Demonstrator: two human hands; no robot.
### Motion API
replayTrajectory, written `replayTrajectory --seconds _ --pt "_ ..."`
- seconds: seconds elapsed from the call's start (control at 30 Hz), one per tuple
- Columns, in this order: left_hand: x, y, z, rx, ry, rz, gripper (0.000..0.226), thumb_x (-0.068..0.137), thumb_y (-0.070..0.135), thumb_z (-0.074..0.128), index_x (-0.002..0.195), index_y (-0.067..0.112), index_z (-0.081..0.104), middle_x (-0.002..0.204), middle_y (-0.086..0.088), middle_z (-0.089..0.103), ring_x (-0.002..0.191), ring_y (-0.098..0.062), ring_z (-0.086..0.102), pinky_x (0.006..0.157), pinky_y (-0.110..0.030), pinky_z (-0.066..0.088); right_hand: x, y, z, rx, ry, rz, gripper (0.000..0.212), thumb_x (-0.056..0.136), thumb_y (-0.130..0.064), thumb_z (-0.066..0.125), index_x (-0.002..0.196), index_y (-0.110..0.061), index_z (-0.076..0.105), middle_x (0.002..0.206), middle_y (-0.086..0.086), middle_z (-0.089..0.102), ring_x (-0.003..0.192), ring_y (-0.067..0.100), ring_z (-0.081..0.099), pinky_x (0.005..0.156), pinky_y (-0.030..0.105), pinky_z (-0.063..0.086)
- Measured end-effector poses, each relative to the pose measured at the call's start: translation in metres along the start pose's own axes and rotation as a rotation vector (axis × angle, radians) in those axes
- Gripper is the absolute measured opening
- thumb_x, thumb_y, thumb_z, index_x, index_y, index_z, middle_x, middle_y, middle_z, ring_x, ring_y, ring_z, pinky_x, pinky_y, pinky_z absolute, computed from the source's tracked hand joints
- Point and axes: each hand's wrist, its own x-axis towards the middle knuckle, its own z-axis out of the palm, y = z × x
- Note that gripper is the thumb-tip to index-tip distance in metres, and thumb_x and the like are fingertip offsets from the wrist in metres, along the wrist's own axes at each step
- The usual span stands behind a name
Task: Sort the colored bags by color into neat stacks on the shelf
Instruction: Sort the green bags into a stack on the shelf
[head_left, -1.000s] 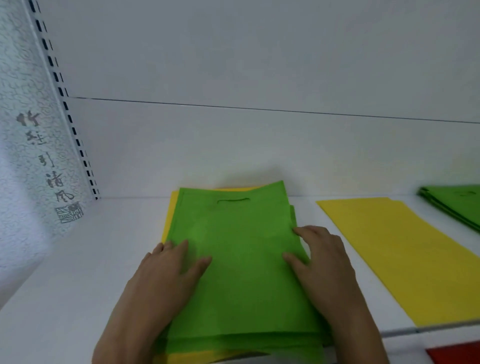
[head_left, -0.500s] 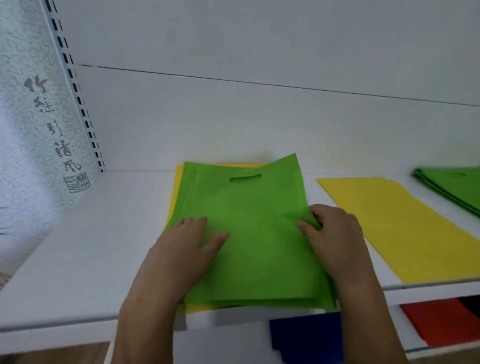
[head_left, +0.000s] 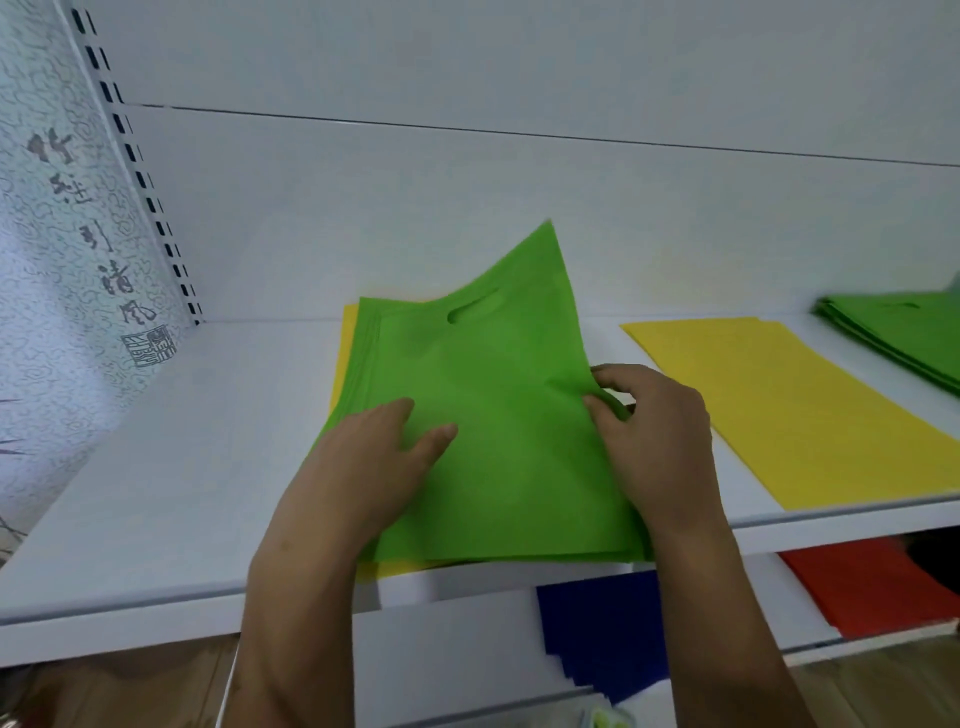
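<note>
A stack of green bags (head_left: 498, 431) lies on the white shelf (head_left: 171, 467), with yellow bags (head_left: 347, 353) showing beneath it at the left edge. My left hand (head_left: 374, 457) rests flat on the green stack's near left part. My right hand (head_left: 649, 431) pinches the right edge of the top green bag, and that bag's far right corner is lifted off the stack. A yellow bag pile (head_left: 789, 405) lies to the right on the same shelf. Another green stack (head_left: 904, 338) sits at the far right.
On the lower shelf lie blue bags (head_left: 597, 634) and red bags (head_left: 872, 587). A slotted upright (head_left: 140, 176) runs along the left, beside a patterned wall panel. The shelf's front edge (head_left: 130, 613) is close to my wrists.
The right hand has gone from lying flat on the stack to pinching the top green bag's right edge, raising its far right corner. The view has dropped, showing more of the lower shelf.
</note>
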Motion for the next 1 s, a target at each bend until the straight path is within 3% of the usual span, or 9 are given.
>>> replayTrajectory --seconds 0.1,0.2,0.3,0.37,0.5,0.63,0.77,0.9,1.0 --pt "0.002 -0.002 -0.002 -0.036 0.051 -0.036 0.064 0.094 0.056 0.043 0.146 0.019 0.036 0.148 -0.007 0.043 0.133 -0.025 0.042 0.103 -0.034 0.035 0.005 -0.003 -0.008 0.299 -0.09 0.028 0.016 0.089 -0.015 0.065 0.105 -0.017 0.067 0.1 -0.006 0.071 0.094 0.01 0.067 0.085 0.04 0.055" --pt "0.009 -0.013 -0.006 -0.138 0.208 -0.044 0.052 0.093 0.048 0.05 0.135 0.018 0.044 0.135 -0.01 0.054 0.119 -0.028 0.053 0.096 -0.038 0.041 0.012 -0.007 -0.02 0.569 -0.124 0.093 0.012 0.091 -0.008 0.061 0.101 -0.015 0.064 0.095 -0.002 0.073 0.088 0.016 0.07 0.078 0.041 0.058" --pt "0.021 -0.026 -0.009 -0.414 0.292 -0.01 0.038 0.091 0.041 0.058 0.124 0.024 0.049 0.119 -0.003 0.064 0.101 -0.024 0.063 0.088 -0.04 0.051 0.015 -0.008 -0.025 0.816 -0.172 0.229 0.019 0.093 -0.003 0.055 0.109 -0.011 0.063 0.1 0.005 0.074 0.09 0.023 0.071 0.075 0.039 0.058" --pt "0.026 -0.03 -0.01 -0.716 0.301 -0.017 0.038 0.089 0.033 0.063 0.125 0.027 0.052 0.113 0.001 0.067 0.095 -0.02 0.068 0.087 -0.044 0.055 0.015 -0.007 -0.023 0.845 -0.214 0.276 0.022 0.094 -0.003 0.054 0.11 -0.013 0.065 0.101 0.004 0.074 0.091 0.024 0.071 0.074 0.036 0.059" --pt "0.03 -0.029 -0.012 -1.187 0.213 -0.017 0.027 0.088 0.011 0.065 0.114 0.017 0.065 0.099 -0.007 0.075 0.088 -0.028 0.072 0.081 -0.046 0.056 0.011 -0.006 -0.021 0.767 -0.317 0.273 0.023 0.094 -0.009 0.056 0.112 -0.02 0.066 0.104 -0.001 0.074 0.093 0.021 0.071 0.075 0.037 0.057" --pt "0.028 -0.03 -0.01 -1.154 0.354 0.064 0.031 0.087 0.003 0.063 0.11 0.023 0.067 0.098 0.0 0.075 0.089 -0.022 0.072 0.076 -0.038 0.057 0.004 -0.009 -0.024 0.786 -0.5 0.305 0.029 0.089 -0.015 0.063 0.118 -0.02 0.063 0.109 0.0 0.073 0.098 0.021 0.07 0.08 0.039 0.057" --pt "0.018 -0.036 -0.016 -1.195 0.511 0.09 0.032 0.088 0.001 0.06 0.106 0.027 0.067 0.101 0.003 0.074 0.091 -0.016 0.072 0.076 -0.034 0.058 -0.012 -0.013 -0.028 0.685 -0.494 0.329 0.026 0.086 -0.015 0.068 0.111 -0.02 0.065 0.103 0.001 0.075 0.09 0.019 0.072 0.076 0.036 0.059" --pt "0.006 -0.039 -0.028 -1.399 0.239 0.004 0.012 0.094 0.018 0.055 0.097 0.02 0.067 0.089 0.002 0.076 0.077 -0.014 0.073 0.056 -0.026 0.058 -0.027 -0.016 -0.047 0.618 -0.484 0.236 0.025 0.09 -0.007 0.062 0.112 -0.019 0.065 0.106 0.001 0.074 0.094 0.02 0.071 0.079 0.037 0.058" --pt "0.008 -0.038 -0.029 -1.378 0.086 -0.027 0.016 0.096 0.026 0.052 0.096 0.02 0.066 0.083 0.001 0.076 0.073 -0.016 0.073 0.052 -0.028 0.057 -0.031 -0.017 -0.07 0.633 -0.502 0.236 0.029 0.09 -0.002 0.059 0.114 -0.018 0.064 0.107 0.0 0.073 0.095 0.021 0.071 0.079 0.037 0.059"
